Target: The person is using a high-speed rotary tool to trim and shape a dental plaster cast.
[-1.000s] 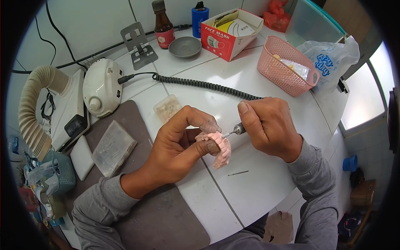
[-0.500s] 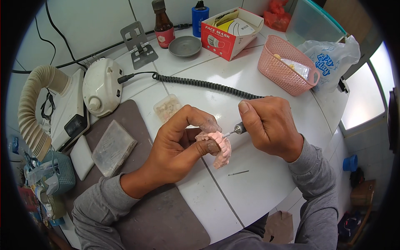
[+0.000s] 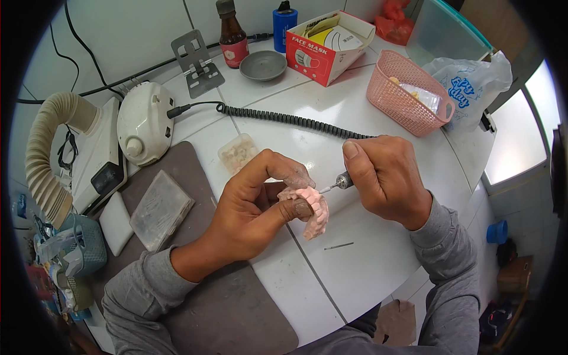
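Between thumb and fingers, my left hand (image 3: 251,207) holds a pink dental cast (image 3: 319,214) with a row of teeth, raised over the white tiled table. My right hand (image 3: 381,177) is wrapped round a rotary handpiece (image 3: 343,180) whose thin bur points left at the cast's upper edge. The bur's tip is at or very near the teeth; I cannot tell if it touches. From the handpiece a black coiled cord (image 3: 290,119) runs to a white control unit (image 3: 145,124). A loose thin bur (image 3: 339,245) lies on the table below the cast.
A clear small box (image 3: 238,151) sits just behind my left hand. Left are a brown mat (image 3: 236,307), a clear flat case (image 3: 161,210) and a ribbed hose (image 3: 50,148). At the back stand a bottle (image 3: 232,41), grey dish (image 3: 262,65), red mask box (image 3: 313,59) and pink basket (image 3: 402,100).
My right hand and the handpiece have shifted slightly to the right, drawing the bur back a little from the cast. My left hand and the cast stay nearly still.
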Demonstrator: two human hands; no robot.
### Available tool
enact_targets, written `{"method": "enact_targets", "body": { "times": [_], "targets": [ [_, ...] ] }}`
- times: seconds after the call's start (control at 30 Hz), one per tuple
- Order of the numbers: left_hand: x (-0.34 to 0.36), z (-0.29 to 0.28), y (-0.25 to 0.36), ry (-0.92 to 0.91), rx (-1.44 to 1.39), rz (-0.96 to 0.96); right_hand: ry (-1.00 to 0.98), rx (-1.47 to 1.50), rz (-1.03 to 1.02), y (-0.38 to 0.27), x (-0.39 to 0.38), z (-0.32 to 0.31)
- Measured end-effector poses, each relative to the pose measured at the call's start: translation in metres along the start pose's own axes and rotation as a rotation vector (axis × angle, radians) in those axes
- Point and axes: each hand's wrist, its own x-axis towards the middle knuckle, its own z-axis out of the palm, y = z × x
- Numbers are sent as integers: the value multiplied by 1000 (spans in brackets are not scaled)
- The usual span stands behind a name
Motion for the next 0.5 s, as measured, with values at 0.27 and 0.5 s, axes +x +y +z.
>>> {"method": "enact_targets", "body": {
  "times": [0.27, 0.5],
  "targets": [
    [0, 0, -3, 1, -3, 23, -26, 3, -14, -2, 1, 0],
    [1, 0, -3, -10, 0, 22, -29, -7, -15, -2, 1, 0]
  ]
}}
